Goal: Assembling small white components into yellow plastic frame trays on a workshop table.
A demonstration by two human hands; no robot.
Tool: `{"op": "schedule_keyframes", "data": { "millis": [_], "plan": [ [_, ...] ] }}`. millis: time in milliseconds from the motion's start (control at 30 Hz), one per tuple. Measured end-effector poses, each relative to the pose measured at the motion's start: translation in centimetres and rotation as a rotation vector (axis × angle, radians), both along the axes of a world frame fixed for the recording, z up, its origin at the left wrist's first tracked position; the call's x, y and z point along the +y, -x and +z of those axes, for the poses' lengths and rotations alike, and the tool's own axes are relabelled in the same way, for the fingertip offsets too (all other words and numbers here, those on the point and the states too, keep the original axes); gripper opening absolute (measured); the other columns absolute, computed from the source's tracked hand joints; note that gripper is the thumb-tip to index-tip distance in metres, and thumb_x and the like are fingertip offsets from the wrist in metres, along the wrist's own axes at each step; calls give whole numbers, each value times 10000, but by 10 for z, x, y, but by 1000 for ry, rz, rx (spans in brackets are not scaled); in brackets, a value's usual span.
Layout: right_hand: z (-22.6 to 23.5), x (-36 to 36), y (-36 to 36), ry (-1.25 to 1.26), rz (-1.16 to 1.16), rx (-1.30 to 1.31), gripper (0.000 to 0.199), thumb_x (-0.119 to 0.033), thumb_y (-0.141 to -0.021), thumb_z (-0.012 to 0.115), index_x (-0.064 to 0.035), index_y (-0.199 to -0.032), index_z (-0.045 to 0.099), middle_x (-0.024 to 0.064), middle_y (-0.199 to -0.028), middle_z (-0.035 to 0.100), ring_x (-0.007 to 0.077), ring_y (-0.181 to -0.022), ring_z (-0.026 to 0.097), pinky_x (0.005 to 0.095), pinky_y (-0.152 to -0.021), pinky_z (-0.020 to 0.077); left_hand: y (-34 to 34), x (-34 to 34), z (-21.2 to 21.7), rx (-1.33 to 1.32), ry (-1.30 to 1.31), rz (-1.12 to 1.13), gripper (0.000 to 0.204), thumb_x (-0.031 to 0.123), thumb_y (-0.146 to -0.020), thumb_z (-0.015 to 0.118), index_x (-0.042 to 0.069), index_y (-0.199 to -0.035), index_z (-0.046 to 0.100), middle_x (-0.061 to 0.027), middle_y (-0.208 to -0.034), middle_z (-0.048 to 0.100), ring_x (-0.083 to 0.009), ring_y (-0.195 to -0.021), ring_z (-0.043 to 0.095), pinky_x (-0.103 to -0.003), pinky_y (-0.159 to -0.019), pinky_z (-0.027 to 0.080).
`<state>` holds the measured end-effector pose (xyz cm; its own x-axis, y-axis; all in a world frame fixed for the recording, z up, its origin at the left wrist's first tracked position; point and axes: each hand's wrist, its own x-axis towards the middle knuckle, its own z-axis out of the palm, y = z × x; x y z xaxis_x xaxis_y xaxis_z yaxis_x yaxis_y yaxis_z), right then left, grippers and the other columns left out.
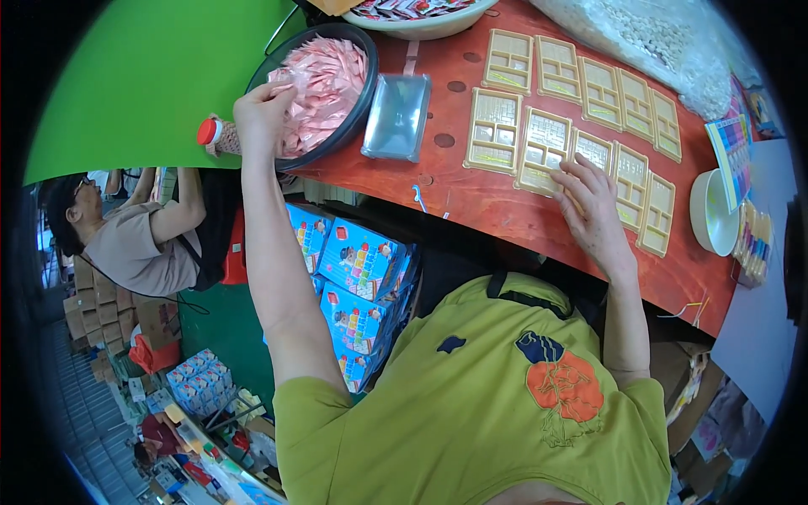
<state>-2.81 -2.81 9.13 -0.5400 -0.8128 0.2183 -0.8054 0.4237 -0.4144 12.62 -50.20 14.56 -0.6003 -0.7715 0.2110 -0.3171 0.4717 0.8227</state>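
At the left rim of a dark round basin (370, 84), my left hand (263, 116) is closed, its fingertips pinched together over a heap of small pink packets (324, 101). Whatever is between those fingertips is too hidden to name. My right hand (591, 206) has its fingers apart and rests on the front row of beige compartment trays (543, 151), touching the middle ones. A second row of these trays (560, 69) lies behind. Thin yellow-green strips show in several trays. Right of the basin sits a clear rectangular plastic box (397, 118).
A red-capped bottle (210, 133) stands by the basin on a green surface (151, 84). A white bowl (715, 215) sits at the red table's (471, 198) right end. Behind are a tub of packets (417, 13) and a clear bag (640, 42). Blue boxes (358, 257) are stacked below; another person (139, 223) sits left.
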Motion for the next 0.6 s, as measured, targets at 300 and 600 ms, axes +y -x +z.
{"op": "schedule_keyframes", "data": {
  "millis": [300,600],
  "plan": [
    [19,-38,4,133,74,-149,309,-158,-978,633,-77,-1275,633,125,-1305,603,314,-1304,518,417,-1084,398,14,30,7,545,-821,-155,268,-80,-855,719,-21,-1115,694,-120,-1038,719,-176,-927,703,-285,-814,591],
    [26,-115,13,561,15,-852,331,-218,-1004,625,2,-1250,626,71,-1090,685,149,-977,652,282,-886,522,77,217,-30,470,-1023,-359,243,4,-861,766,-71,-1080,693,-89,-859,709,-105,-685,630,-205,-569,457]
  ]
}}
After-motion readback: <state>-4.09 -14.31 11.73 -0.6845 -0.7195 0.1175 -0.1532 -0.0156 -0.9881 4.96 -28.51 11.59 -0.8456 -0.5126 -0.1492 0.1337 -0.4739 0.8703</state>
